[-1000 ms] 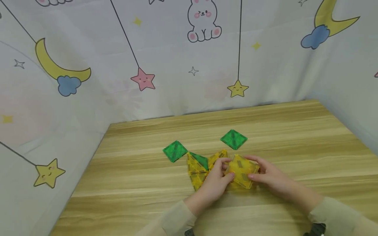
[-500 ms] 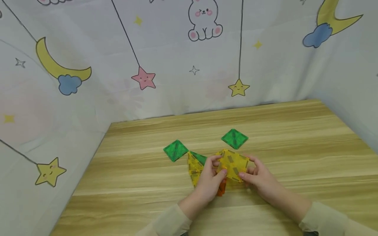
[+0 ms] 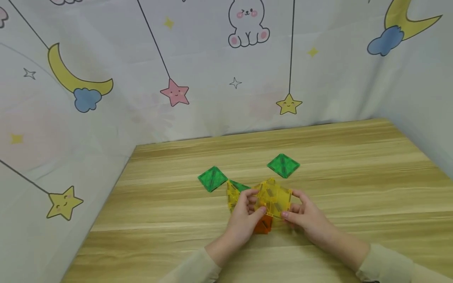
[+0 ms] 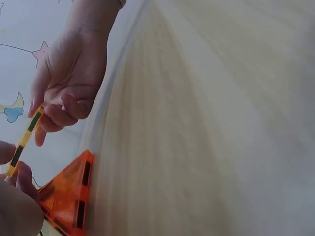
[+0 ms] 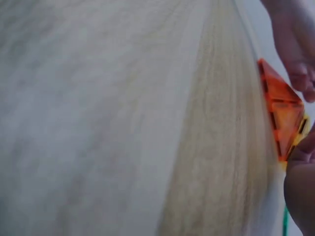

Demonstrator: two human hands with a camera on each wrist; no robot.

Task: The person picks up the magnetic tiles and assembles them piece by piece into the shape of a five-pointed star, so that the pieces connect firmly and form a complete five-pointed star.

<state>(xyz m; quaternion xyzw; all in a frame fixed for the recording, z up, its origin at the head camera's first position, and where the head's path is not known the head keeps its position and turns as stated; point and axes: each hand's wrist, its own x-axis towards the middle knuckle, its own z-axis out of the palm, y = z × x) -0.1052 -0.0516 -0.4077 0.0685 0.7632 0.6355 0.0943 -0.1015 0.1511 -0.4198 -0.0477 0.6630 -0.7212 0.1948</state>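
In the head view both hands hold a see-through yellow magnetic tile piece [image 3: 282, 198] up off the table. My left hand [image 3: 238, 220] pinches its left side between thumb and fingers; my right hand [image 3: 309, 220] pinches the right side. Seen edge-on in the left wrist view, the yellow piece [image 4: 24, 142] spans from one hand to the other. Below and behind it stands a structure with yellow tiles [image 3: 232, 194], a green tile [image 3: 239, 185] and orange triangle tiles [image 3: 262, 225]. My left hand covers much of that structure. Whether the held piece touches it I cannot tell.
Two green diamonds of paired triangle tiles lie flat on the wooden table [image 3: 170, 220]: a left one [image 3: 212, 179] close to the structure and a right one [image 3: 283, 165] farther back. A white curtain [image 3: 205, 47] printed with stars and moons hangs behind the table.
Both hands have moved left with the yellow piece, bringing it over the structure. The piece has also turned a little. The orange tiles have come into sight below it.
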